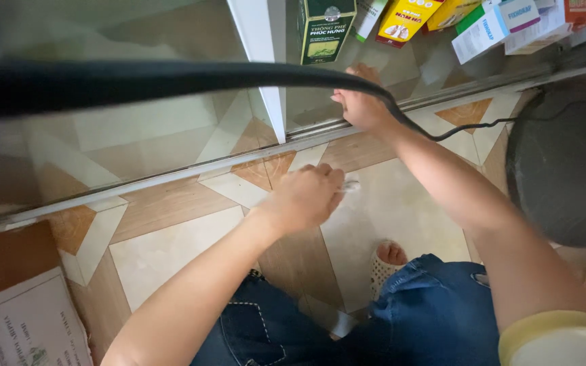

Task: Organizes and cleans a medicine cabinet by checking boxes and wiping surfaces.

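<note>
Head view shows my left hand [306,196] closed on a small pale cloth [350,184] above the tiled floor [171,251], my right hand [361,102] pressed flat, holding nothing, on the glass cabinet door [171,122] by its bottom rail [191,173], so wiping looks barely begun.
</note>
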